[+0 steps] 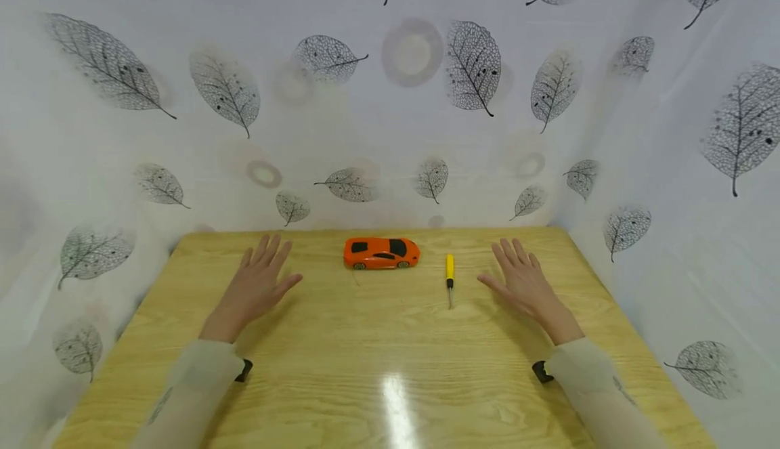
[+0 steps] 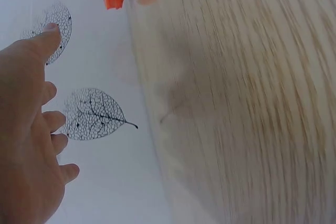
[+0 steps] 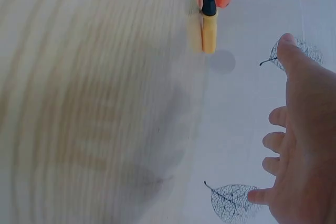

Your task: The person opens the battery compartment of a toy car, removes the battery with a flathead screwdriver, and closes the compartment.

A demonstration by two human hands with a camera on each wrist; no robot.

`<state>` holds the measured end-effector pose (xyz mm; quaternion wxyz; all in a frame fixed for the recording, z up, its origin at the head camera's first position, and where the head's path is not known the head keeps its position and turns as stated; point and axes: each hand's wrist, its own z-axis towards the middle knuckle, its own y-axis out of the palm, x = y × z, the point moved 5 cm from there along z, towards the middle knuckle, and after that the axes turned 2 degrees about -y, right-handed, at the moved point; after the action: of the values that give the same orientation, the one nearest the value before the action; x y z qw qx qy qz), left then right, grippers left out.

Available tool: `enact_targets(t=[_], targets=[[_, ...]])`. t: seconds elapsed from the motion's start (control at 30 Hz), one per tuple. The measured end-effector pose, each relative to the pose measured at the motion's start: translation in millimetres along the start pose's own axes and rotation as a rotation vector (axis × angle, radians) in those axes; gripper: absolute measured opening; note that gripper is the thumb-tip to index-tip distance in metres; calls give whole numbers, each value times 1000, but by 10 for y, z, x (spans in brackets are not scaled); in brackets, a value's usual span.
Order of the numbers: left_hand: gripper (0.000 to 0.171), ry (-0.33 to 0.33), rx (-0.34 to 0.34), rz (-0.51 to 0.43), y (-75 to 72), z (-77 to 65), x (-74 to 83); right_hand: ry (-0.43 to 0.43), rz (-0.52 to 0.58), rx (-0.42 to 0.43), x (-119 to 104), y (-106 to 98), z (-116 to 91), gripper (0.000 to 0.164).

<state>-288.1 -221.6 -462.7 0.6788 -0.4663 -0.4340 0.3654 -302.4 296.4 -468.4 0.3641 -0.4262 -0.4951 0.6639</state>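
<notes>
- Fingers (image 1: 271, 250) of the left hand (image 1: 256, 293) and right hand (image 1: 523, 286) were straight and spread apart, holding nothing.
- Between them, far on the tabletop (image 1: 341, 340), lay an orange toy car (image 1: 382, 254); right of it, a screwdriver (image 1: 450, 281), tip near.
- Low, level fingers on its yellow handle (image 1: 449, 266) seemed steadiest.

Toy car (image 1: 381, 255) sits at the rear of the table (image 1: 329, 354), left of the screwdriver (image 1: 449, 269), near but not touching it. Screwdriver runs front to back, tip to the front. Left hand (image 1: 257, 290) is over the table, left of the toy car; right hand (image 1: 523, 286) is right of the screwdriver. Cloth (image 1: 378, 124) is behind the table and along both sides.
</notes>
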Motion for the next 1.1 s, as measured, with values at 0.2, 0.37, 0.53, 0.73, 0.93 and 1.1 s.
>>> enact_targets(t=[0.2,0.37,0.53,0.73,0.93,1.1], targets=[[79,2,-52,-7,89,166,127,-17,24,-4,-143,55,171,85],[78,8,-83,-13,173,288,223,-23,41,-23,-236,125,294,83],[77,8,-85,-31,218,381,280,-39,68,-42,-366,182,450,81],[76,-5,-91,-78,292,479,331,-54,79,-90,-495,300,630,80],[76,-19,-103,-104,373,566,387,-86,107,-104,-638,390,734,77],[77,-24,-106,-126,420,650,437,-94,140,-122,-742,472,809,76]])
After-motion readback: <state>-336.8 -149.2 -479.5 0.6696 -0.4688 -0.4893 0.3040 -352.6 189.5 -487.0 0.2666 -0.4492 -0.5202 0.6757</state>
